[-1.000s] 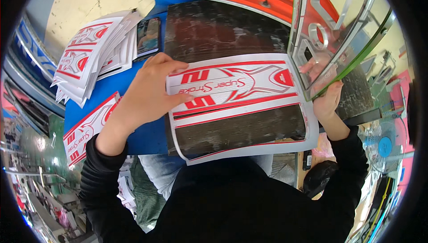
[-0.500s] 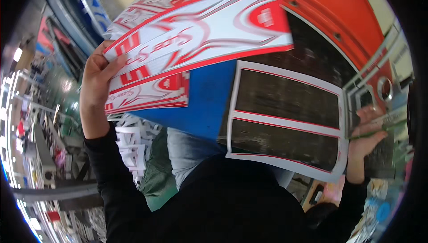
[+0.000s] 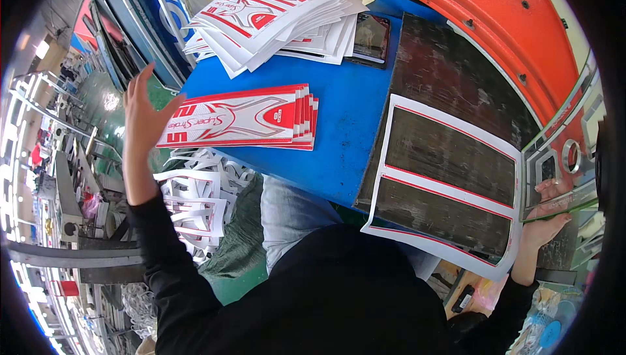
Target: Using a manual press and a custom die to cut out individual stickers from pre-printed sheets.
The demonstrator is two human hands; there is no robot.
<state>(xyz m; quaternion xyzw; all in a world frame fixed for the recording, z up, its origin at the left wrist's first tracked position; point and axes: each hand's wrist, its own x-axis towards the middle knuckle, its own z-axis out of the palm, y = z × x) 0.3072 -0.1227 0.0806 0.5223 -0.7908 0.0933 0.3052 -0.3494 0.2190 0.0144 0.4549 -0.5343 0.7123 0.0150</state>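
My left hand (image 3: pixel 145 110) is raised with its fingers spread and nothing in it, just left of a stack of red-and-white printed cards (image 3: pixel 241 120). The stack lies on a blue work surface, its long cards slightly fanned at the right end. At the right, my right hand (image 3: pixel 544 230) grips the lower edge of a clear panel (image 3: pixel 559 204); part of the hand shows above that edge. Beside it, a white paper frame (image 3: pixel 450 192) with two cut-out windows lies over a dark scuffed board (image 3: pixel 456 74).
A loose pile of printed sheets (image 3: pixel 274 13) stands at the back of the blue surface (image 3: pixel 339 114), with a dark phone-like slab (image 3: pixel 372 39) beside it. An orange curved part (image 3: pixel 495 16) arches behind the board. White paper offcuts (image 3: pixel 195 208) hang below left.
My left hand has let go of a long printed card, which now lies on the stack. The sheet pile behind has come into view. My right hand stays at the panel's edge.
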